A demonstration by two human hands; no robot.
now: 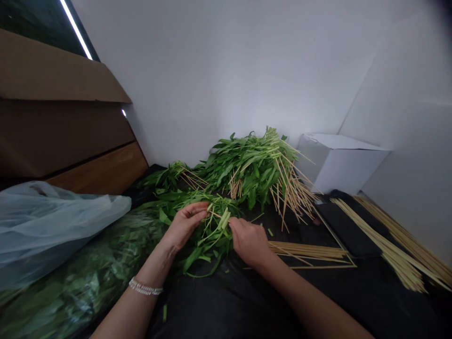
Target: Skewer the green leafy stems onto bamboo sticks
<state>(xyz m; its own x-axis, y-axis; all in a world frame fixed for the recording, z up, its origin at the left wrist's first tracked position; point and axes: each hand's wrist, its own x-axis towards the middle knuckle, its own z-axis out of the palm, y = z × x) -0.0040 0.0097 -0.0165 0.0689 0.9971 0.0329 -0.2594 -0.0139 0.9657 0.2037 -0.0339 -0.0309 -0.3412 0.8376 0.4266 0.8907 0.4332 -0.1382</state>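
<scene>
My left hand [189, 222] is closed, thumb and fingers pinching a short green stem [209, 207]. Just to its right, my right hand [249, 238] is closed around one end of a thin bamboo skewer [214, 214]. Between the two hands, several pale green stem pieces [224, 219] sit side by side across the skewer, close to the right fingertips. The skewer's other end reaches the stem at my left fingers; whether it pierces it I cannot tell. Loose leafy greens [197, 256] lie beneath both hands.
Behind stands a pile of skewered greens [254, 162]. Loose skewers [310, 249] lie right of my hand, with more skewer bundles [384, 245] farther right. A white box [341, 162] is at the back, bagged greens [99, 273] and a cardboard box [63, 132] left.
</scene>
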